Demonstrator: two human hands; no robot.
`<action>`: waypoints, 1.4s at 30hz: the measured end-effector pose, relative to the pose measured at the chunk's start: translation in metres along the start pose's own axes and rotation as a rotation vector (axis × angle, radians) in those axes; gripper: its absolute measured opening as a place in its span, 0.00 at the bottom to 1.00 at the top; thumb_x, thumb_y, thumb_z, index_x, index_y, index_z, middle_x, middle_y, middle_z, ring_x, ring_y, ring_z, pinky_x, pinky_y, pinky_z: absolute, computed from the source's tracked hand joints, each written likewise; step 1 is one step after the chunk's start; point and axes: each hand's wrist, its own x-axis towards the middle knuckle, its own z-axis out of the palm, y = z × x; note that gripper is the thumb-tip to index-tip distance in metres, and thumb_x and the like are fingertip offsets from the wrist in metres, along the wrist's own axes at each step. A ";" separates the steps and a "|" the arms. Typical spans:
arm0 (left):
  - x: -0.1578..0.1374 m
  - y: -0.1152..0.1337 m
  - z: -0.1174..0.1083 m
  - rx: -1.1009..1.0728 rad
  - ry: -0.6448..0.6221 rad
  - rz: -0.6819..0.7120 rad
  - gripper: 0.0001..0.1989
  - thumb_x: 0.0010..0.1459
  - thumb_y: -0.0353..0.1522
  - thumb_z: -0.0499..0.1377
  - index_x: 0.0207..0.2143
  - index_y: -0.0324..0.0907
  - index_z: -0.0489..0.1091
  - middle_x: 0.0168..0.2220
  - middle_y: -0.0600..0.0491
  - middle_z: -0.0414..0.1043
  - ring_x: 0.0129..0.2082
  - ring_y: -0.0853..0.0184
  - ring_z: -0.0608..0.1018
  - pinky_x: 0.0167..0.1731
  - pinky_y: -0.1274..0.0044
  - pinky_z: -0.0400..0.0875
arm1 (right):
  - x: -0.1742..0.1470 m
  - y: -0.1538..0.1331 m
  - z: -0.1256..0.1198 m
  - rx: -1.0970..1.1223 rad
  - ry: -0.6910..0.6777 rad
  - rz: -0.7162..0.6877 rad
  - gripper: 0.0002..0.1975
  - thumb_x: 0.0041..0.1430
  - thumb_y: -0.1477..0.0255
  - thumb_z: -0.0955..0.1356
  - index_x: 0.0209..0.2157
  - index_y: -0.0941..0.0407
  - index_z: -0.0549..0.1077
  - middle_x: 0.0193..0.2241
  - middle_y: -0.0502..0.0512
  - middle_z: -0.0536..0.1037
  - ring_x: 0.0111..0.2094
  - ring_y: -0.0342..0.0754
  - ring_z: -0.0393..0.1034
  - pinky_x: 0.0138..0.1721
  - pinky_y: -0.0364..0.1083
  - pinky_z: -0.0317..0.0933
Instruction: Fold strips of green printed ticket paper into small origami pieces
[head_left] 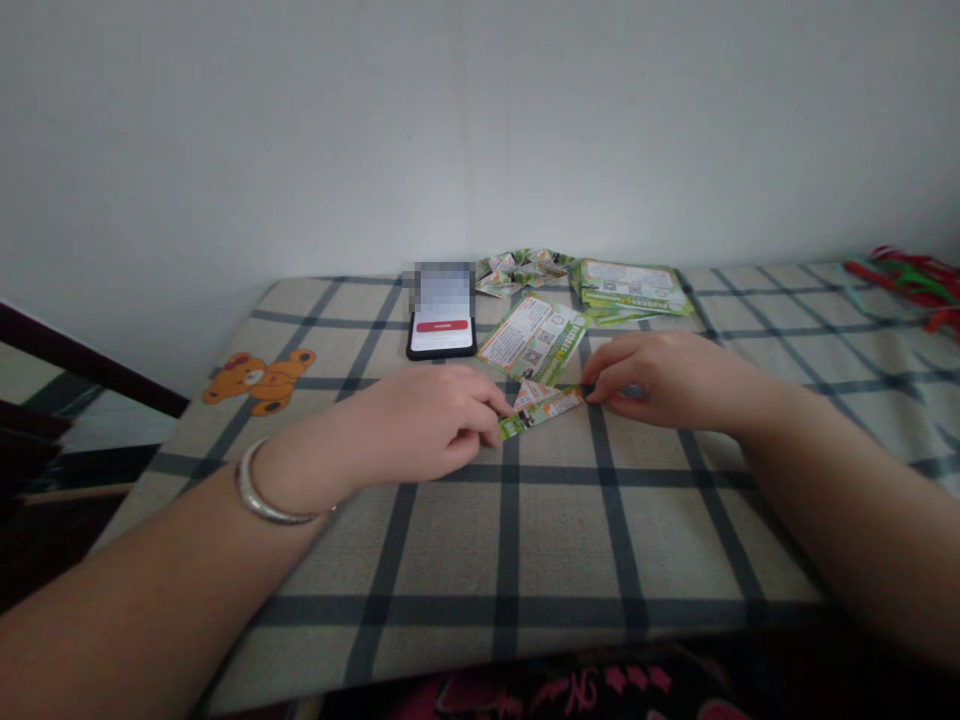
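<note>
A partly folded paper card (544,404), printed green, white and orange, lies on the checked tablecloth between my hands. Part of it rises in a pointed triangle at the back. My left hand (442,420), with a silver bangle on the wrist, pinches its left end. At the right end, the fingertips of my right hand (660,380) are closed on the card's corner. Just behind it an unfolded printed card (536,338) lies flat. Farther back are several small folded paper pieces (521,270) and a stack of flat cards (634,285).
A phone (442,312) with a lit screen lies behind my left hand. To the left is a brown bear cutout (259,381) on the cloth. Red and green strips (911,285) lie in a tangle at the far right. A white wall (480,130) borders the table's back edge.
</note>
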 end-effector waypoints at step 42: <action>0.012 0.013 0.028 0.110 0.236 -0.233 0.24 0.58 0.36 0.61 0.56 0.39 0.63 0.52 0.45 0.70 0.52 0.57 0.72 0.52 0.64 0.69 | 0.019 -0.023 0.022 0.184 0.124 0.090 0.05 0.61 0.70 0.67 0.36 0.55 0.75 0.35 0.54 0.76 0.40 0.49 0.69 0.40 0.46 0.59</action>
